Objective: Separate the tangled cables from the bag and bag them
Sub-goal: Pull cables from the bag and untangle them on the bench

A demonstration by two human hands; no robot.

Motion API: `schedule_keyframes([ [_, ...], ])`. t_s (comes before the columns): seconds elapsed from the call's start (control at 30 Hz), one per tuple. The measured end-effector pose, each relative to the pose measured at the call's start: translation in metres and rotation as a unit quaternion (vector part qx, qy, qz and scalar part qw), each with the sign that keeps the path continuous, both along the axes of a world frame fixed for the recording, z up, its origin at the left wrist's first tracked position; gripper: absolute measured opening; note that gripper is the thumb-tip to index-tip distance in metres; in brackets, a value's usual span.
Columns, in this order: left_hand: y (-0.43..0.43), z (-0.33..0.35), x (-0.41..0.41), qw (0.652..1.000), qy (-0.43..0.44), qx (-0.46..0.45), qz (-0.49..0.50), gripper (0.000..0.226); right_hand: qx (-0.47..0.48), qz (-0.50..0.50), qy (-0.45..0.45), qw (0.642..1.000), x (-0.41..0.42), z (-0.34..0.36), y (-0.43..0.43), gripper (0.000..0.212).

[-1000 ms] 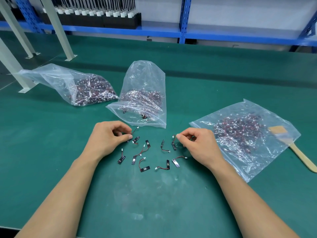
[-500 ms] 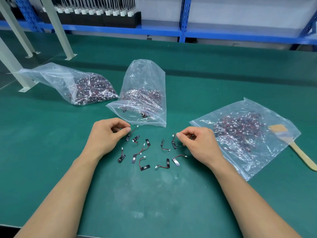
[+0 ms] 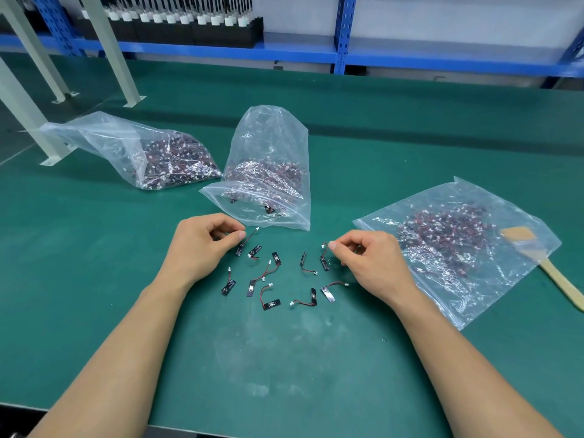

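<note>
Several short red-and-black cables with black tabs and white plugs lie spread on the green mat between my hands. My left hand has its fingers curled, and its thumb tip touches the wire of the top-left cable, which lies on the mat. My right hand is curled too, thumb and forefinger pinched beside the white plug of another cable; nothing shows inside the pinch. An open clear bag of tangled cables stands just behind the loose ones. A flat bag of cables lies to the right.
A third clear bag full of cables lies at the back left. A wooden brush rests partly on the flat bag's right edge. Grey table legs and blue shelving stand at the back.
My left hand has drawn back slightly, uncovering the black tab of the top-left cable. The right hand and the other cables have stayed put.
</note>
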State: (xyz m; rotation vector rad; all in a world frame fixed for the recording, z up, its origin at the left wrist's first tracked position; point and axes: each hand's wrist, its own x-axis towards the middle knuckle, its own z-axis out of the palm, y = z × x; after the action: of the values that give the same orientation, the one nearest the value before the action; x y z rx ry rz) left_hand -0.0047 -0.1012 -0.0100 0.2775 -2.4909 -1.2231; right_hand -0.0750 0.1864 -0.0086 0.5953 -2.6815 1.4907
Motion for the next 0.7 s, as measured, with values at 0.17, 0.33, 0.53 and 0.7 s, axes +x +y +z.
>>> schedule_keyframes([
  [0.17,0.000,-0.001,0.000,1.000,-0.002,0.001,-0.001,0.017,-0.002,-0.003,-0.006,1.000,0.001,0.002,0.000,0.021],
  [0.33,-0.002,-0.001,0.000,1.000,-0.001,-0.005,0.008,0.017,-0.059,-0.013,-0.046,0.997,0.001,0.007,-0.001,0.023],
  [0.53,-0.003,-0.001,0.000,1.000,0.002,-0.015,0.022,0.016,-0.107,-0.022,-0.076,0.991,0.002,0.012,0.000,0.023],
  [0.7,-0.003,-0.001,0.000,1.000,0.003,-0.013,0.022,0.015,-0.112,-0.021,-0.078,0.990,0.003,0.012,-0.001,0.022],
])
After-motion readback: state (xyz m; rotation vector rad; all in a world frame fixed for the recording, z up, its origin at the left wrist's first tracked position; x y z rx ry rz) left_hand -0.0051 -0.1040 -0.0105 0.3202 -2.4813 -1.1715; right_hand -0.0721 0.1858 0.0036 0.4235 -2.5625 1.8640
